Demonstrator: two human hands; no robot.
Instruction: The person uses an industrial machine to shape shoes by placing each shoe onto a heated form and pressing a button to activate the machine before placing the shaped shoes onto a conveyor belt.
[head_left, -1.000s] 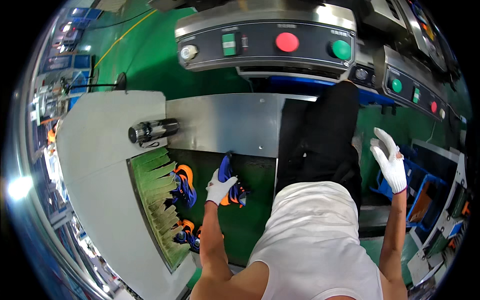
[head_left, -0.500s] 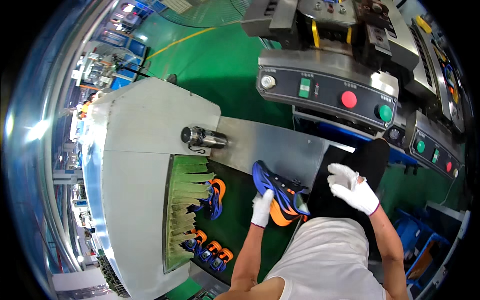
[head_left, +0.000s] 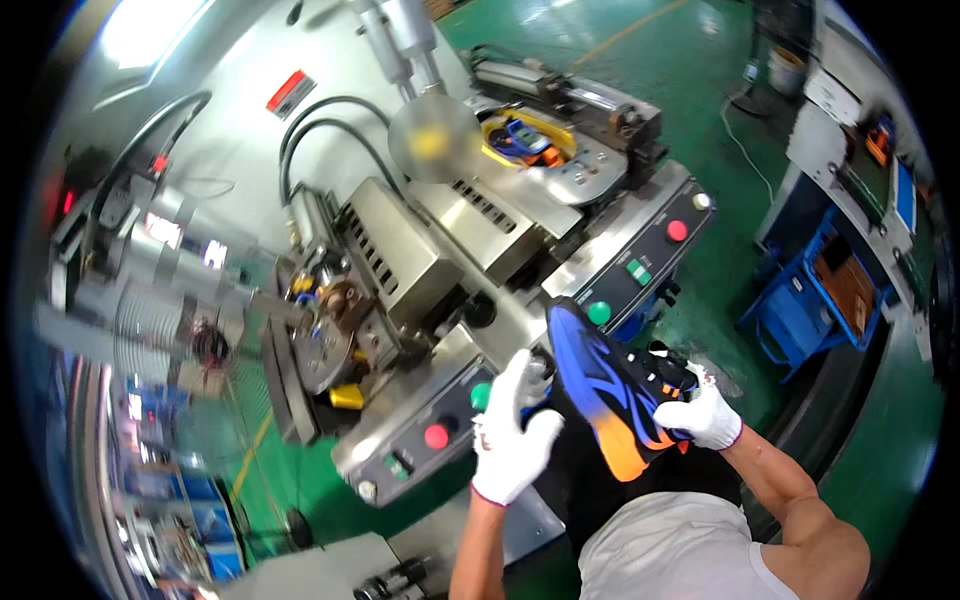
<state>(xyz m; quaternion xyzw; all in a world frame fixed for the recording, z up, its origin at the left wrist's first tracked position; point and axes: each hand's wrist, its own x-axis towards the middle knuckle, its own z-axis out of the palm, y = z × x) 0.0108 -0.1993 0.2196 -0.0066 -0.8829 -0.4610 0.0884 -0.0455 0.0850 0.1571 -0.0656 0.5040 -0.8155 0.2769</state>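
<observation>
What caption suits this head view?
Gloved right hand holds a blue-orange shoe; left hand open beside it.

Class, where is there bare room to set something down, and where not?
Free: green floor between right control panel and blue cart; bare steel beside the left forearm. Crowded: between left hand and right hand, occupied by the held shoe.

Single fisheye view from wearer's head, facing down and forward; shoe (head_left: 605, 375) near, machine (head_left: 512, 238) farther, floor (head_left: 690, 95) beyond.

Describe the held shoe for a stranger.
Find the metal machine, then its right-hand control panel. Below in view, the right hand grips the blue, black and orange shoe. Unlike the blue-and-orange piece on the machine, it is held.
</observation>
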